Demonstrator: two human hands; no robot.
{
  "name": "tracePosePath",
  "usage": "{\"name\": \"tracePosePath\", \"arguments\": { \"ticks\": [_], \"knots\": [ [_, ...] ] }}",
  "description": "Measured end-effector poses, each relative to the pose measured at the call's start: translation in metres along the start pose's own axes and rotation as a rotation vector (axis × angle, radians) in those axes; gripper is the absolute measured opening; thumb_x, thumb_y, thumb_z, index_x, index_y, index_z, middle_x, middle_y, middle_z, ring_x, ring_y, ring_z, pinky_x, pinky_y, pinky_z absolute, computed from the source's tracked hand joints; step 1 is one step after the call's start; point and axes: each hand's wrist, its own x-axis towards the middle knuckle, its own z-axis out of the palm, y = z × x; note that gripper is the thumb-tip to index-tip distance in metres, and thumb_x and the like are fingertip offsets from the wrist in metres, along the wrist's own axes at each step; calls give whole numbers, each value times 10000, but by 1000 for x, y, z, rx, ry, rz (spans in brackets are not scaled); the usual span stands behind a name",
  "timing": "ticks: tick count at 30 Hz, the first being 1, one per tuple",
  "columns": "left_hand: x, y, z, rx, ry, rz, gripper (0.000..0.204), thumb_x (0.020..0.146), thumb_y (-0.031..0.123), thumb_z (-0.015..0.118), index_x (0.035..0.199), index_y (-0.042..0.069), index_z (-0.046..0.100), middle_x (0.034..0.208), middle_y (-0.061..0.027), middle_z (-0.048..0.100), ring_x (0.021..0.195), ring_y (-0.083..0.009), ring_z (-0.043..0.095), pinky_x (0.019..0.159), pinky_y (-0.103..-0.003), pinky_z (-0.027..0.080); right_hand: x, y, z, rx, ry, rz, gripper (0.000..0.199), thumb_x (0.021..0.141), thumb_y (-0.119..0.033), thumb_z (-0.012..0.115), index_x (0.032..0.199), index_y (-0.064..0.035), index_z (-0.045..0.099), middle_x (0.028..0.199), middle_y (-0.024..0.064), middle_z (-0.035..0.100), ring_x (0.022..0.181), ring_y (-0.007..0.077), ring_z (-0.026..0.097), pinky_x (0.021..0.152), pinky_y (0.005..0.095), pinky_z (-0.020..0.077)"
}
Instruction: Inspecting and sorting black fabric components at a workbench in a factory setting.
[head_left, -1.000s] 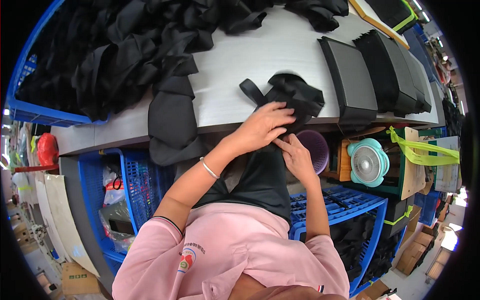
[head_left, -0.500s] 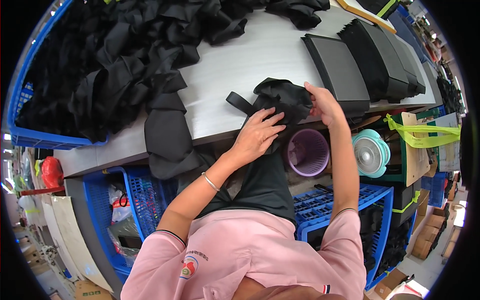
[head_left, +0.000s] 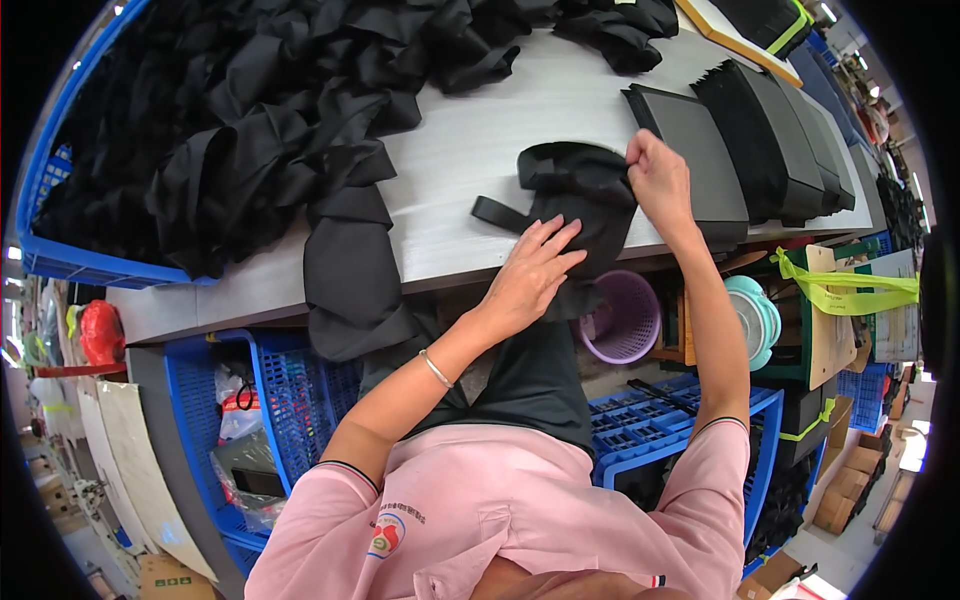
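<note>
- On the near edge of the grey worktable (head_left: 470, 170) lies a black fabric piece (head_left: 580, 195), limp and matte, creased into soft folds, with a flat strap sticking out to its left; its lower part hangs over the table edge.
- Left hand (head_left: 530, 275): laid flat, palm down, on the lower part of the fabric piece, fingers straight and slightly spread.
- Right hand (head_left: 655, 180): closed at the upper right corner of the fabric piece, fingers curled and pinching its edge, just beside a stack of dark flat panels (head_left: 700, 150).
- Surroundings: a large heap of black fabric (head_left: 230, 130) fills the far left of the table; a purple basket (head_left: 625, 320) sits under the table edge, below the hands.
- Change from half a second earlier: the right hand has moved from the fabric's right side up to its top corner; the left hand stays pressed on the fabric piece, which now lies more spread out.
</note>
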Motion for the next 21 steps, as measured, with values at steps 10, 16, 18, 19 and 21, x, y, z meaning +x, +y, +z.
{"name": "tracePosePath", "arguments": {
  "ticks": [10, 16, 18, 19, 21],
  "knots": [
    [11, -6, 0, 14, -124, -95, 576, 887, 104, 667, 1427, 72, 470, 1556, -199, 322, 1457, -404, 252, 1190, -490, 239, -16, 34, -40, -251, 206, 201, 428, 848, -237, 739, 1213, -49, 620, 1068, 121, 617, 919, 246, 638, 787, 384, 525],
    [47, -32, 1, 48, -238, -183, 596, 912, 285, 649, 1427, 46, 469, 1566, -222, 304, 1477, -405, 211, 1202, -488, 178, -43, 50, -43, -610, -32, 197, 482, 839, -335, 743, 1217, -52, 644, 1148, 140, 597, 1085, 325, 576, 892, 438, 505],
    [57, -53, 0, 73, -186, -241, 599, 931, 304, 623, 1442, 43, 453, 1572, -203, 309, 1485, -383, 207, 1206, -481, 161, -37, 52, -45, -547, -31, 175, 413, 855, -329, 724, 1164, -57, 686, 1122, 137, 625, 1060, 322, 596, 885, 424, 505],
    [61, -65, 3, 86, -140, -252, 604, 941, 317, 608, 1451, 40, 443, 1577, -186, 312, 1493, -363, 201, 1209, -479, 146, -34, 61, -47, -548, -27, 176, 413, 855, -329, 724, 1164, -57, 686, 1122, 137, 625, 1060, 322, 596, 885, 424, 505],
    [72, -74, 0, 124, -85, -324, 629, 930, 331, 623, 1458, 44, 438, 1583, -188, 302, 1498, -359, 191, 1208, -485, 142, -28, 83, -53, -212, 10, 404, 352, 860, -324, 713, 1094, -60, 724, 1086, 140, 655, 1031, 323, 614, 879, 413, 502]
  ]
}}
